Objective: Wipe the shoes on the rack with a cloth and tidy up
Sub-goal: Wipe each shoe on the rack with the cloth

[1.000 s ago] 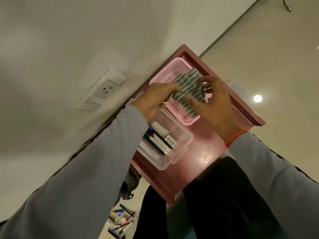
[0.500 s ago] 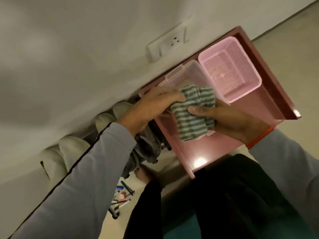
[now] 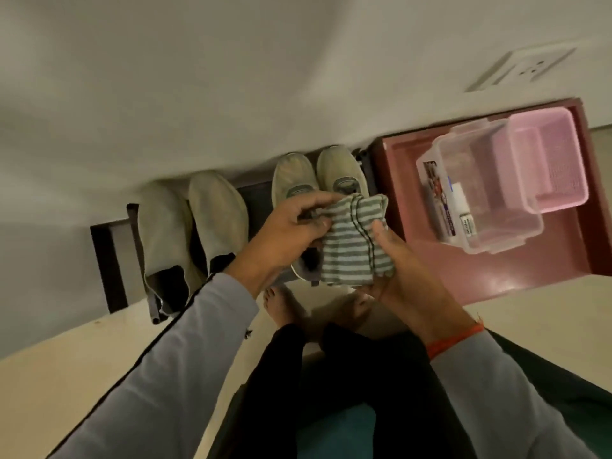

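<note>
Still, you had the wall hard behind the rack (image 3: 109, 260), so a deep push could have jammed the shoes (image 3: 318, 180) beyond your grip. Your left hand (image 3: 284, 233) pinched the striped cloth (image 3: 354, 250), your right hand (image 3: 397, 270) cupping it beneath. Rightward, the clear box (image 3: 490, 200) crowded your elbow; leftward lay room.

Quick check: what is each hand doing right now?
Left hand: fingers pinch the top edge of the striped cloth.
Right hand: cups the cloth from below, thumb pressed against it.
</note>
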